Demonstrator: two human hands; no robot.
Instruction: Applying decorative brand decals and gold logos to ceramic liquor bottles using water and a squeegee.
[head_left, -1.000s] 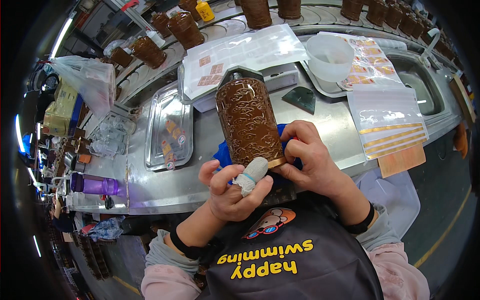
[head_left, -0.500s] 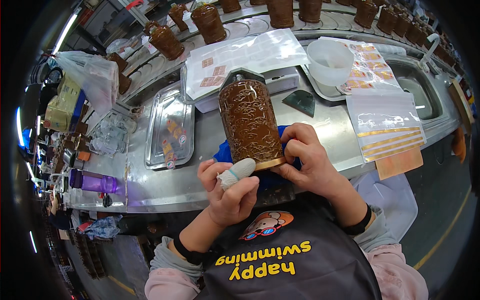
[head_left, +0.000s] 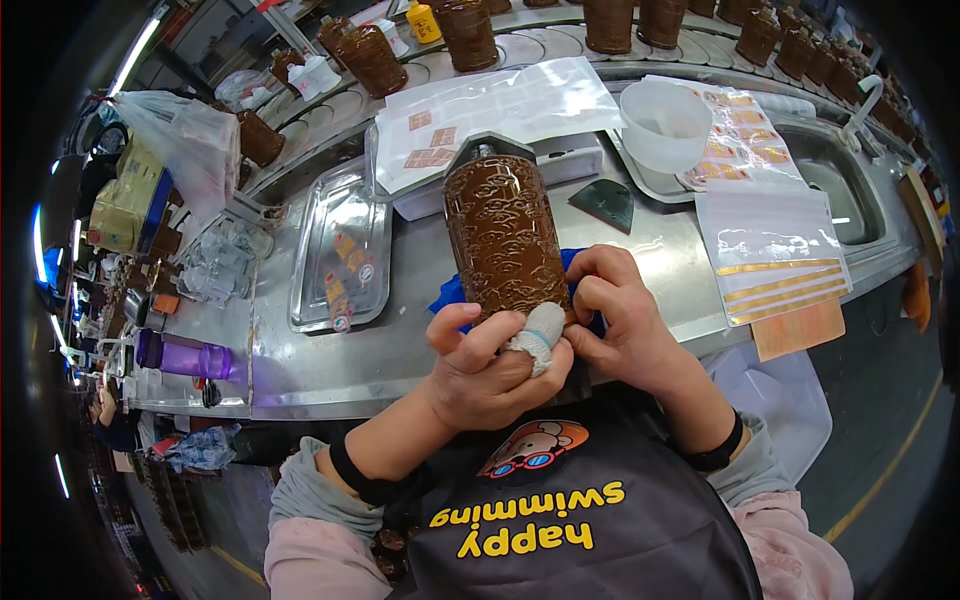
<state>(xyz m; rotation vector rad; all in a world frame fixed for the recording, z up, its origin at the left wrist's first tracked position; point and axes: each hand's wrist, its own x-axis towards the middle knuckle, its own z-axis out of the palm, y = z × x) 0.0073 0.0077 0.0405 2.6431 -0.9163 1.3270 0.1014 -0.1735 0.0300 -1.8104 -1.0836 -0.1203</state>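
Observation:
A brown glass bottle (head_left: 502,235) with an embossed pattern lies with its base towards me. Its neck end rests in a dark angular holder (head_left: 463,158), and blue cloth (head_left: 449,294) shows under its lower part. My left hand (head_left: 487,365) is closed around the near left of the base, a finger wrapped in white fabric (head_left: 543,333) pressing across the base edge. At the right of the base, my right hand (head_left: 618,312) has curled fingers and its thumb against the bottle. My fingers hide most of the base rim.
Left of the bottle lies a metal tray (head_left: 342,250) with small labels. Behind are label sheets (head_left: 520,95) and a translucent tub (head_left: 664,125); rightward, a dark green scraper (head_left: 606,203) and a sheet with gold strips (head_left: 775,255). Brown bottles (head_left: 470,35) stand on the far conveyor.
My left hand has moved right across the base, its wrapped finger now over the middle and covering the gold band seen before. My right hand has barely moved. Conveyor bottles have shifted right.

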